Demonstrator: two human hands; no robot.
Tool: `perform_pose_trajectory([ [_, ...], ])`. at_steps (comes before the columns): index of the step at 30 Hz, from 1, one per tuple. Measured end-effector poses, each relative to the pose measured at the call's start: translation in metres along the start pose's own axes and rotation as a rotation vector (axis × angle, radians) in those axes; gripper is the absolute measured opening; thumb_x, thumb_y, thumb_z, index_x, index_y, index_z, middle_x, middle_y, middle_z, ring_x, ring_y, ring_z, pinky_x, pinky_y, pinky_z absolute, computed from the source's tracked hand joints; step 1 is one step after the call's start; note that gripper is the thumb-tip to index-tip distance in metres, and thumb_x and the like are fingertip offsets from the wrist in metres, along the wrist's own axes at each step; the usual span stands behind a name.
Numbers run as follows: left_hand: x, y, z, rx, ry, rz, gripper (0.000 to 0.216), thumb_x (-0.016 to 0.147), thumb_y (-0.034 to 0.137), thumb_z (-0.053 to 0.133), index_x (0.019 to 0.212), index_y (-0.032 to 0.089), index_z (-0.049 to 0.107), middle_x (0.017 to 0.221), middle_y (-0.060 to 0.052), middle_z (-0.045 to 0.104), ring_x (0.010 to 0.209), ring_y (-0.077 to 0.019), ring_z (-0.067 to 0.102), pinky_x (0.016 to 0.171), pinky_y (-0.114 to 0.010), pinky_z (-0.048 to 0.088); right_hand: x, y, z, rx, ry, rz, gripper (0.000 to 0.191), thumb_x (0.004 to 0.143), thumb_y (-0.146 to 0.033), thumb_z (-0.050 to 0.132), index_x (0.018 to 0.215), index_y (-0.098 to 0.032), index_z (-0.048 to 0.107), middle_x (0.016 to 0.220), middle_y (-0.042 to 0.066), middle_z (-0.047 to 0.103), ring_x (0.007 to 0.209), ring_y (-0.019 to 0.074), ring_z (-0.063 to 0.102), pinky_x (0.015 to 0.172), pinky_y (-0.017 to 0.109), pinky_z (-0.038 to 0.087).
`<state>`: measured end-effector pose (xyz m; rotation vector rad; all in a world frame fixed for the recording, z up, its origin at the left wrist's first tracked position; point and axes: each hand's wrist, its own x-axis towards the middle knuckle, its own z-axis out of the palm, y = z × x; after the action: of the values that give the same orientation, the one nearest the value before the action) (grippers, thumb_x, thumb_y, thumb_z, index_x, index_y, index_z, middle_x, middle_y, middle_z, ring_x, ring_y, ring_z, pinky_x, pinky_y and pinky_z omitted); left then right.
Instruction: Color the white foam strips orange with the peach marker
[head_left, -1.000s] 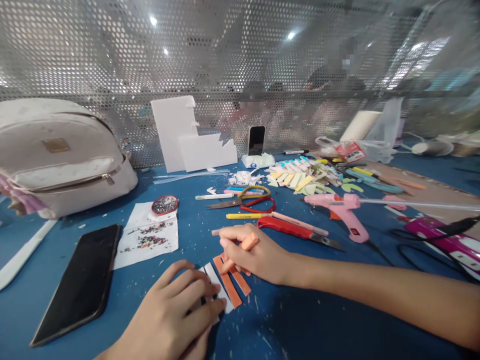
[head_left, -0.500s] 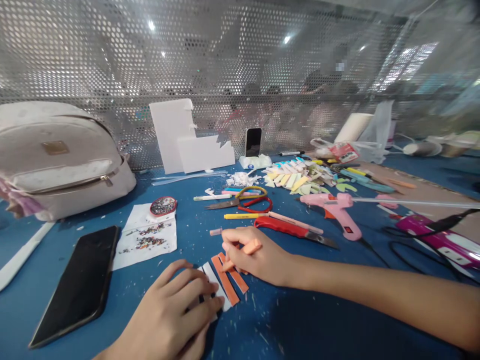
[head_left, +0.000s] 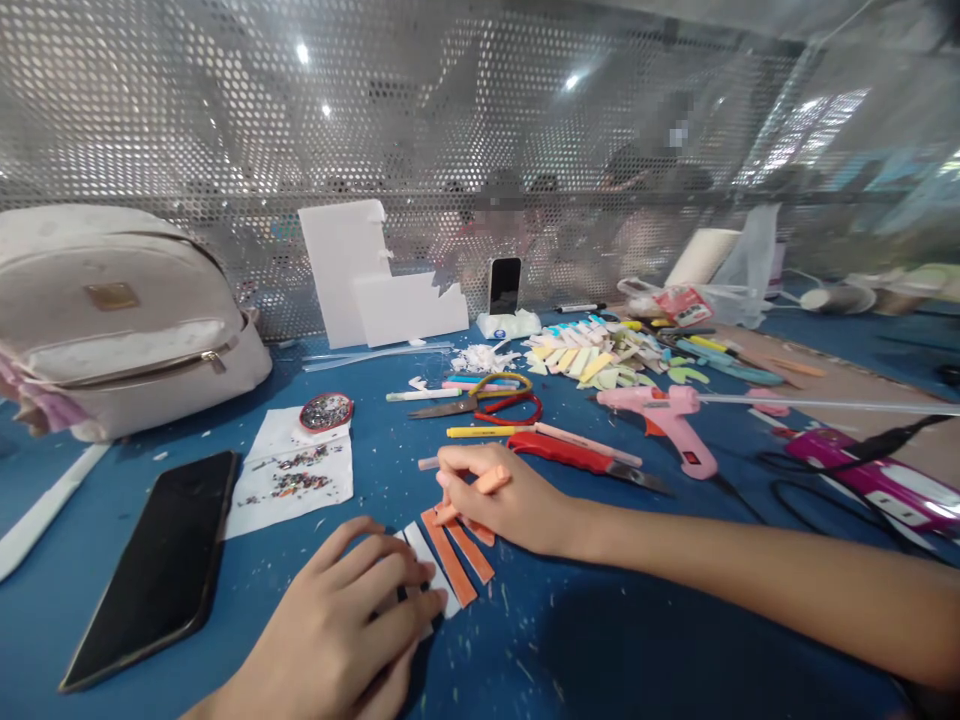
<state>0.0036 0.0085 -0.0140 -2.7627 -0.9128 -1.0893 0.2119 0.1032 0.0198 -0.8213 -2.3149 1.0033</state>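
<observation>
My right hand [head_left: 517,500] is closed around an orange marker [head_left: 491,480], its tip end hidden low among the fingers, over the upper ends of the orange strips. Two narrow orange strips [head_left: 454,565] lie slanted on the blue table, with another bit of orange showing under my right hand. Beside them are white strips [head_left: 431,560], partly covered by my left hand [head_left: 367,600]. That hand lies palm down, fingers apart and slightly bent, its fingertips resting on the white strips. Just beyond my right hand is a pinkish marker cap [head_left: 428,463].
Beyond the hands lie a red utility knife [head_left: 562,452], scissors [head_left: 480,400], markers and a heap of coloured strips [head_left: 592,355]. A pink glue gun [head_left: 675,420] and purple power strip [head_left: 870,480] are right. Left are a phone [head_left: 154,570], glitter paper [head_left: 292,480] and backpack [head_left: 127,330].
My right hand and the orange marker have shifted slightly up and left, over the strips' upper ends. More orange shows below the hand. My left hand has barely moved.
</observation>
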Motion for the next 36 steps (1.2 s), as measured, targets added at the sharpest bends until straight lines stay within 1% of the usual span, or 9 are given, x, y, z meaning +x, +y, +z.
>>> perform_pose_trajectory([
  [3,-0.001,0.000,0.000,0.004,-0.001,0.005,0.030,0.091,0.013,0.039,0.100,0.019,0.067,0.092,-0.003,0.069,0.090,-0.0165,0.062,0.091,-0.036,0.048,-0.008,-0.009,-0.004,0.072,-0.069,0.030,0.034,0.100,-0.028,0.043,0.068,-0.020,0.034,0.060,-0.005,0.042,0.062,0.0121,0.061,0.052,0.021,0.030],
  [7,-0.002,-0.001,0.001,0.022,0.008,0.006,0.030,0.091,0.012,0.040,0.100,0.021,0.067,0.092,-0.004,0.069,0.091,-0.0167,0.062,0.093,-0.037,0.048,-0.014,-0.015,-0.007,0.137,-0.155,0.077,0.036,0.100,-0.027,0.042,0.066,-0.021,0.031,0.054,-0.006,0.039,0.065,0.0136,0.066,0.051,0.020,0.030],
  [14,-0.002,-0.001,0.001,0.001,0.000,0.005,0.031,0.090,0.011,0.040,0.102,0.020,0.067,0.094,-0.004,0.069,0.091,-0.0167,0.062,0.092,-0.036,0.048,0.001,-0.004,-0.004,-0.026,0.009,-0.010,0.029,0.099,-0.029,0.046,0.072,-0.020,0.040,0.065,-0.004,0.045,0.068,0.0140,0.058,0.061,0.022,0.036],
  [19,-0.002,0.000,0.001,0.006,-0.015,0.005,0.031,0.090,0.012,0.040,0.102,0.020,0.068,0.092,-0.004,0.069,0.090,-0.0169,0.063,0.091,-0.036,0.048,-0.004,-0.004,-0.003,0.029,-0.002,0.000,0.034,0.100,-0.029,0.042,0.069,-0.020,0.036,0.058,-0.006,0.042,0.062,0.0134,0.061,0.057,0.022,0.034],
  [24,-0.002,0.000,0.002,0.012,0.016,0.003,0.032,0.092,0.013,0.038,0.100,0.021,0.068,0.092,-0.004,0.070,0.091,-0.0163,0.063,0.094,-0.036,0.047,-0.016,-0.013,-0.007,0.068,-0.104,0.039,0.039,0.099,-0.030,0.042,0.064,-0.021,0.029,0.052,-0.007,0.031,0.054,0.0121,0.060,0.050,0.022,0.026],
  [27,-0.002,-0.001,0.002,0.009,0.009,-0.004,0.031,0.091,0.013,0.040,0.100,0.021,0.068,0.092,-0.004,0.069,0.091,-0.0161,0.063,0.094,-0.035,0.048,-0.016,-0.014,-0.008,0.090,-0.100,0.046,0.038,0.100,-0.032,0.041,0.065,-0.020,0.031,0.054,-0.006,0.039,0.055,0.0121,0.060,0.051,0.022,0.029],
  [30,-0.002,-0.001,0.001,0.002,0.000,-0.011,0.030,0.090,0.012,0.041,0.100,0.021,0.068,0.092,-0.003,0.069,0.091,-0.0162,0.063,0.093,-0.036,0.048,-0.010,-0.011,-0.007,0.086,-0.029,0.037,0.033,0.100,-0.032,0.042,0.070,-0.021,0.037,0.058,-0.005,0.046,0.061,0.0134,0.061,0.057,0.023,0.036],
  [33,-0.001,0.000,0.000,-0.010,0.009,-0.001,0.031,0.090,0.011,0.039,0.101,0.020,0.067,0.092,-0.004,0.069,0.090,-0.0163,0.063,0.092,-0.035,0.048,-0.004,-0.006,-0.006,0.023,0.023,0.017,0.032,0.099,-0.033,0.047,0.071,-0.021,0.038,0.059,-0.006,0.044,0.064,0.0139,0.057,0.061,0.024,0.039],
  [36,-0.001,0.001,-0.001,-0.008,0.003,0.002,0.030,0.090,0.011,0.039,0.102,0.020,0.066,0.092,-0.004,0.069,0.091,-0.0164,0.063,0.091,-0.035,0.049,-0.004,-0.006,-0.005,0.053,-0.004,0.052,0.033,0.100,-0.031,0.044,0.069,-0.021,0.036,0.054,-0.007,0.038,0.065,0.0151,0.063,0.060,0.023,0.039],
])
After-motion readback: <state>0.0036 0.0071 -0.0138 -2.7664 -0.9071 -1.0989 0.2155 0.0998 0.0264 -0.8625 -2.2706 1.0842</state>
